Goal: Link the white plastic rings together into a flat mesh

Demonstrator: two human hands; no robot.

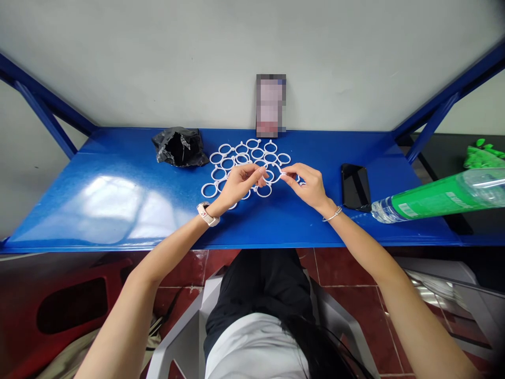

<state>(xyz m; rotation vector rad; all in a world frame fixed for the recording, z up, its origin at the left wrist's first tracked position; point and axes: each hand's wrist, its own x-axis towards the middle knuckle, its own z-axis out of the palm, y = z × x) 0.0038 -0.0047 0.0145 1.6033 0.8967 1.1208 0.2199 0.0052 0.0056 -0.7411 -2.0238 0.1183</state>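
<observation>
Between my two hands is a white plastic ring, raised slightly over the blue table. My left hand pinches its left side with thumb and fingers, partly covering the rings beneath. At its right edge, the thumb and forefinger of my right hand are closed on the ring near a small white piece. Many similar white rings with small knobs lie in a cluster around and behind my left hand. They seem linked to one another, though overlaps hide some joints. Another small white piece shows beside my right fingers.
A crumpled black plastic bag sits at the back left of the blue table. A phone with a blurred screen leans on the wall. To the right are a black phone and a bottle with a green label.
</observation>
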